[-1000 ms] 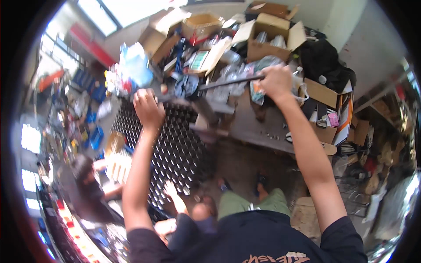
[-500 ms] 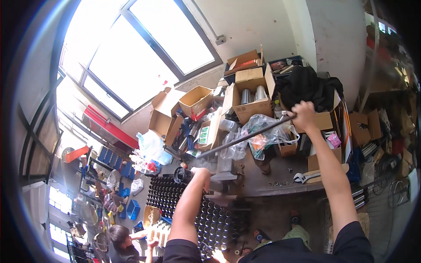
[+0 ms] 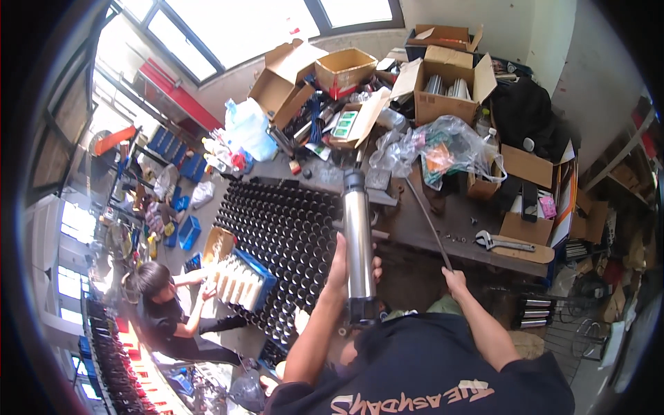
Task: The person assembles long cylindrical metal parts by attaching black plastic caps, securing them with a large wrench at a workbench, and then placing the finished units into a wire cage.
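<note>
Workbench point(image 3: 443, 228): cluttered dark top just beyond both grips, with open cardboard boxes point(image 3: 449, 83), a clear plastic bag point(image 3: 449, 149) and a wrench point(image 3: 501, 242) lying out past the right hand.
Tube rack point(image 3: 283, 235): a wide field of upright black tubes on the floor, below and to the left of the left hand's grip; a seated co-worker point(image 3: 162, 308) works at a blue crate point(image 3: 238, 280) at its far left edge.
Metal cylinder point(image 3: 360, 245): long, silvery, dark at both ends, held nearly upright in front of the person's chest; its top rises well above the grip, its lower end sits just under it.
Rod point(image 3: 425, 218): thin and dark, running from the right hand's grip up and away to the bench, where its far end lies among the clutter.
Left hand point(image 3: 346, 266): fingers wrapped round the cylinder's lower half, closed firmly on it.
Right hand point(image 3: 455, 280): closed round the near end of the rod, to the right of the cylinder and apart from it.
Risk, cylinder: held low with most of its length above the grip, it looks top-heavy; a slackened hold could let it tip toward the rack.
Risk, rod: swung from its near end, the far tip could rake loose things off the bench or snag the bag.
</note>
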### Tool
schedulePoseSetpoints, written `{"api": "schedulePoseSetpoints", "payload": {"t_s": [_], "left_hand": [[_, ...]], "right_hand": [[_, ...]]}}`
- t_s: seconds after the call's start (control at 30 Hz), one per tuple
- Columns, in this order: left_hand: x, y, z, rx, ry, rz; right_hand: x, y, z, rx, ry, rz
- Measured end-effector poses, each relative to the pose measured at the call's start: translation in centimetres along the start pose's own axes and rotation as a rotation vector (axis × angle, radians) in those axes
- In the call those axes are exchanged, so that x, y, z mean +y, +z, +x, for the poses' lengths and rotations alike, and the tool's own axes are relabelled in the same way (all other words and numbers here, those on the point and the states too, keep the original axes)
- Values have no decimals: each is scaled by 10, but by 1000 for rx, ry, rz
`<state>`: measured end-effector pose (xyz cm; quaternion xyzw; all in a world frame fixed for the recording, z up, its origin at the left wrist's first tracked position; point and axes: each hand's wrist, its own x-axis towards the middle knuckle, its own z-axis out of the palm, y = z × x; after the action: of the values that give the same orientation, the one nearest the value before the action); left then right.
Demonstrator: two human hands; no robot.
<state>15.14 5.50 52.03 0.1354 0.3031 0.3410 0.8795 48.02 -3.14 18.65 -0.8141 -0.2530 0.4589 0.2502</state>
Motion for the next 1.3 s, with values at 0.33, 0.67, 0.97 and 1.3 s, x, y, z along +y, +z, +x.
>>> {"api": "schedulePoseSetpoints", "payload": {"t_s": [0.33, 0.67, 0.97, 1.3], "left_hand": [[-10, 55, -16, 152, 184, 38], [8, 85, -36, 223, 529, 350], [7, 72, -30, -77, 315, 6], [9, 73, -23, -56, 636, 164]], "right_hand": [[-26, 14, -10, -375, 255, 440], [118, -59, -27, -57, 513, 753], [112, -54, -35, -132, 393, 355], [42, -43, -25, -210, 48, -28]]}}
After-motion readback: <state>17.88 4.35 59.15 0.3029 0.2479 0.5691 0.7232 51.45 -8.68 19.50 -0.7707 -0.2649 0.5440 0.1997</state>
